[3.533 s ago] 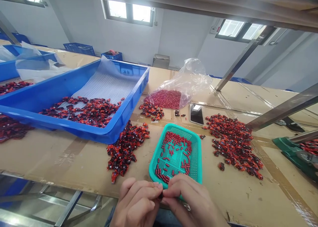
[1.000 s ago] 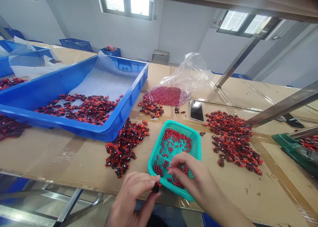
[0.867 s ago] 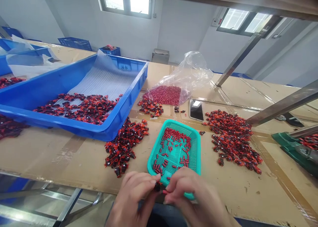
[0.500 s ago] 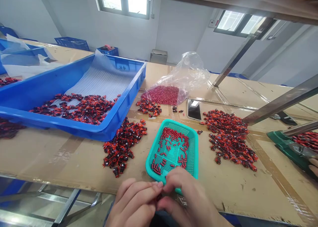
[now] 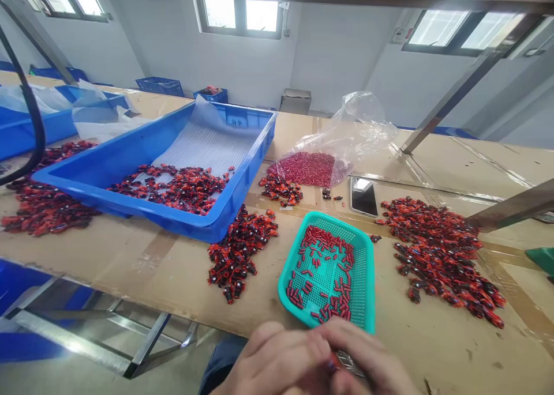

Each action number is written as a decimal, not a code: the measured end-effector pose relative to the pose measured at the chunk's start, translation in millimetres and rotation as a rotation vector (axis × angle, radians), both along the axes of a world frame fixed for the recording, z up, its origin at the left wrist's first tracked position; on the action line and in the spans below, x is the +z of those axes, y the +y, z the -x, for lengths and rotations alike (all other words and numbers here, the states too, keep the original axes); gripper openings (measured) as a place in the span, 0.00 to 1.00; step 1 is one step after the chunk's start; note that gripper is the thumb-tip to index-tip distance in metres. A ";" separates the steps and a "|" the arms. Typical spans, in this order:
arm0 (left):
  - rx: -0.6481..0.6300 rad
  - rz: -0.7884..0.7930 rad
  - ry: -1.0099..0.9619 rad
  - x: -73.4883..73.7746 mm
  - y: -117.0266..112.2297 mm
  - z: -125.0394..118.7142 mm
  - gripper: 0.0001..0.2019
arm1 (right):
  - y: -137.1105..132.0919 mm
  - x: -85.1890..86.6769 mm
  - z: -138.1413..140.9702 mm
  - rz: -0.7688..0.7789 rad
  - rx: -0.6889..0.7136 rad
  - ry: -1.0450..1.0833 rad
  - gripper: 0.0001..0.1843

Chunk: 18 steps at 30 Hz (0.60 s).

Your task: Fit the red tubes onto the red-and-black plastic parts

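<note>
My left hand [image 5: 277,360] and my right hand [image 5: 367,354] are pressed together at the bottom of the view, fingers curled inward. Between their fingertips a small red part [image 5: 332,363] shows in part; most of it is hidden by the fingers. Just beyond the hands lies a green plastic basket [image 5: 369,285], holding many short dark-red rods [image 5: 324,238]. Left of it is a heap of small black-and-red parts [image 5: 240,251]. A bigger heap of similar parts [image 5: 437,251] spreads over the table to the right.
A blue tray [image 5: 255,170], lined with white sheet, holds more black-and-red parts. Behind the basket are a clear bag [image 5: 363,124] of red rods and a phone [image 5: 363,196]. A metal post [image 5: 467,83] rises at the right; a black cable [image 5: 37,118] hangs at the left.
The view has swung left, so the tray, basket and heaps appear further right. My hands have come closer together, and the red part between them shows more.
</note>
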<state>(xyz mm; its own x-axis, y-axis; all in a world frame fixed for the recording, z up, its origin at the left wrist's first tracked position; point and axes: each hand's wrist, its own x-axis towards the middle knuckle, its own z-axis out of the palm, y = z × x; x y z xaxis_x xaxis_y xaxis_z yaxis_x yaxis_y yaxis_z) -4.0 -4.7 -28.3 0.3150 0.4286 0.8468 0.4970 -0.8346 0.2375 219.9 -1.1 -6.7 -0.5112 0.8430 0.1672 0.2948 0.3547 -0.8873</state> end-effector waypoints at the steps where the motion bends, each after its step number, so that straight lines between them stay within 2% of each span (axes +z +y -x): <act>1: 0.075 0.033 0.014 4.3 2.9 6.0 0.10 | 5.2 -4.4 -12.4 -0.052 -0.090 -0.048 0.22; 3: 0.290 0.138 0.070 5.4 6.6 24.7 0.08 | 21.0 -18.5 -44.6 -0.182 -0.335 -0.225 0.19; 4: 0.402 0.196 0.113 1.7 7.5 36.5 0.09 | 31.2 -27.2 -63.0 -0.287 -0.472 -0.318 0.20; 6: 0.555 0.294 0.231 -12.4 7.9 60.7 0.17 | 53.6 -44.5 -99.7 -0.479 -0.705 -0.542 0.31; 8: 0.638 0.363 0.310 -29.8 7.6 79.9 0.22 | 75.0 -57.3 -129.9 -0.516 -0.808 -0.641 0.40; 11: 0.688 0.356 0.363 -48.2 8.2 93.8 0.23 | 96.5 -63.9 -151.4 -0.512 -0.859 -0.706 0.45; 14: 0.633 0.283 0.418 -54.8 10.4 97.8 0.19 | 97.9 -55.8 -139.5 -0.528 -0.846 -0.717 0.38; 16: 0.598 0.257 0.441 -57.5 12.3 99.9 0.15 | 86.5 -43.4 -116.0 -0.529 -0.737 -0.687 0.29; 18: 0.595 0.267 0.436 -60.7 13.9 100.7 0.13 | 69.1 -27.7 -86.2 -0.500 -0.533 -0.641 0.20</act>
<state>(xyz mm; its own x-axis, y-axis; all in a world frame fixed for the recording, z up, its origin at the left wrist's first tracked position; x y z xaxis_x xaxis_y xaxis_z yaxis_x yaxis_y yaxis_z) -104.7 9.3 -88.9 0.2487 0.8011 0.5444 0.9372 -0.3409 0.0735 306.2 68.0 -34.5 -0.2017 0.8975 0.3921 0.9009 0.3271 -0.2852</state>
